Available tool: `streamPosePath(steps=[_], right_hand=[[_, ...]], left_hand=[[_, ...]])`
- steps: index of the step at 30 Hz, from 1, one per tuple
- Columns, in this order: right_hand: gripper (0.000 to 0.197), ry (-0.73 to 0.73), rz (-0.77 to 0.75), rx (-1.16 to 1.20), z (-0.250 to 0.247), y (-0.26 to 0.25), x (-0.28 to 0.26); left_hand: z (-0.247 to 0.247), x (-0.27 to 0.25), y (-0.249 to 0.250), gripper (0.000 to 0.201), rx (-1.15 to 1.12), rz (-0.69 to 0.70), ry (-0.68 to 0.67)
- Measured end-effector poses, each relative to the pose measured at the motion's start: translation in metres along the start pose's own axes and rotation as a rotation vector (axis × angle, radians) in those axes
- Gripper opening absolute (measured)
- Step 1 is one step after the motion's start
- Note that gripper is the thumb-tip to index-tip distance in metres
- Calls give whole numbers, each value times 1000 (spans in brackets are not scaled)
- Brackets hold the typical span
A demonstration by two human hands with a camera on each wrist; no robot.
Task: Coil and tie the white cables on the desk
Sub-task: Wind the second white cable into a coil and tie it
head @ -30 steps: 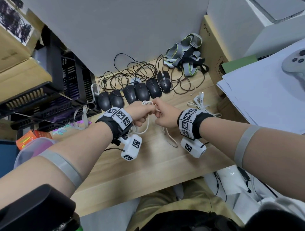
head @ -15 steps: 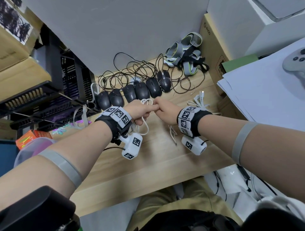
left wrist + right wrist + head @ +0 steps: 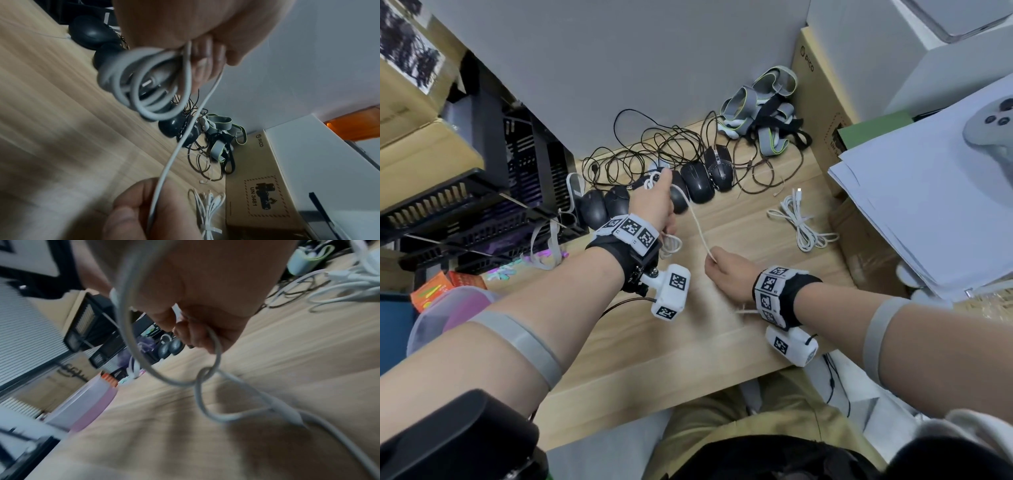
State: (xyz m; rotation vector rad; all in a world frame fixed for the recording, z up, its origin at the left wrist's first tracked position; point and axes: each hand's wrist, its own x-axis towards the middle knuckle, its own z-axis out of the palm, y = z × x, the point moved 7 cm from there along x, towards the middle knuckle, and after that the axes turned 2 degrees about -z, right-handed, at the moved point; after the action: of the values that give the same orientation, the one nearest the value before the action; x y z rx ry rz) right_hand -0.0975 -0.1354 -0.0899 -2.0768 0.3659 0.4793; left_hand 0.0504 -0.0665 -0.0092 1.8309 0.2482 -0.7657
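My left hand (image 3: 654,202) is raised over the row of mice and grips a coil of white cable (image 3: 144,84), its loops hanging below the palm. From that coil one taut strand (image 3: 698,229) runs down to my right hand (image 3: 726,274), which pinches it just above the wooden desk (image 3: 619,342). In the right wrist view the strand (image 3: 213,344) passes through my curled fingers, and its loose tail curls on the desk. A second white cable (image 3: 799,226), bundled and tied, lies on the desk to the right.
Several black mice (image 3: 697,185) with tangled dark cords (image 3: 647,150) line the back of the desk. Grey straps (image 3: 763,109) lie by a cardboard box (image 3: 822,99). Black trays (image 3: 482,192) stand on the left, and a stack of paper (image 3: 928,205) on the right.
The hands were together at the desk's middle. My left hand has moved up and away with the coil, my right hand has drawn back toward me, and a strand now stretches between them.
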Motion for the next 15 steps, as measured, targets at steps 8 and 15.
streamPosePath(steps=[8, 15], right_hand=[[29, 61, -193, -157, -6, -62, -10], [38, 67, -270, -246, -14, -70, -14]], left_hand=[[5, 3, -9, 46, 461, 43, 7], [3, 9, -36, 26, 618, -234, -116]])
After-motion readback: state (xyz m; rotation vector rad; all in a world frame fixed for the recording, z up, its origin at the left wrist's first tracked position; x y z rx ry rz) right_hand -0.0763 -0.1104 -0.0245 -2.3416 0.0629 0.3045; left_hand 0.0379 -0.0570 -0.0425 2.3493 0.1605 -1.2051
